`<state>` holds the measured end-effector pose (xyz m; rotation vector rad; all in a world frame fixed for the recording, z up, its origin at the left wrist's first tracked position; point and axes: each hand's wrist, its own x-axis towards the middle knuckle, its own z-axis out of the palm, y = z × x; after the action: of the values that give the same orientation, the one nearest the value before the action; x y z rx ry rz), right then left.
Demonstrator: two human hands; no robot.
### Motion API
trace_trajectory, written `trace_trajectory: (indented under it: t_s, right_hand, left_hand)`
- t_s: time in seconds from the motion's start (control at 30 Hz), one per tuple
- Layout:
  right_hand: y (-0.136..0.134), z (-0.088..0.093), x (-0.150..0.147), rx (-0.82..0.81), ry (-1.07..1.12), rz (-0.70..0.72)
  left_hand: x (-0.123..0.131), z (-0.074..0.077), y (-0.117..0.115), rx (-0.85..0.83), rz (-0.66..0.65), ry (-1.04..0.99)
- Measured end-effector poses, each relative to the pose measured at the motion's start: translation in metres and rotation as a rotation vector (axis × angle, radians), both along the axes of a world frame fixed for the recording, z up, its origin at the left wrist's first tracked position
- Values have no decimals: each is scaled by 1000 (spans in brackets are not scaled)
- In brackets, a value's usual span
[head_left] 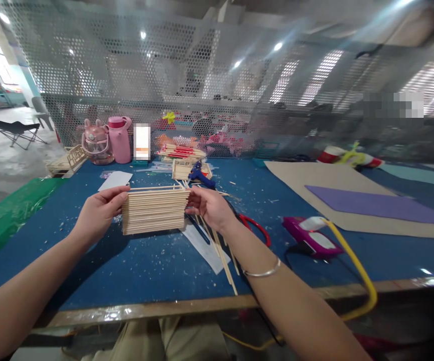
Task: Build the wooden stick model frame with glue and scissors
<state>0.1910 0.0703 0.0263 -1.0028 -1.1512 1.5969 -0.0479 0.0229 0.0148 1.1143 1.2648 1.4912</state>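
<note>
A flat panel of thin wooden sticks glued side by side (154, 210) is held up above the blue table (134, 265). My left hand (98, 213) grips its left edge, fingers closed on it. My right hand (208, 205) pinches the right edge. One long stick runs across the panel's top. Several loose sticks (222, 255) lie on the table under my right wrist, beside a white paper strip (204, 245).
A blue glue gun (201, 175) and more stick pieces lie behind the panel. A pink tool (309, 235) with a yellow hose (356, 265), red-handled scissors (256, 228), two pink bottles (107, 140), brown cardboard (330, 185) with a purple sheet (375, 205) and a mesh screen (202, 75) surround the work spot.
</note>
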Motion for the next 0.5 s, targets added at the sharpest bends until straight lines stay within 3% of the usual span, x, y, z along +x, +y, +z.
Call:
trace_trajectory:
  t_s: [0.37,0.5]
  right_hand:
    - [2,-5,-2,115,-121,-10]
    - [-2,-2,-4,132,-94,-34]
  left_hand:
    - [2,1,1,-11,-23,-94]
    - [2,11,-2,-34,0,-151]
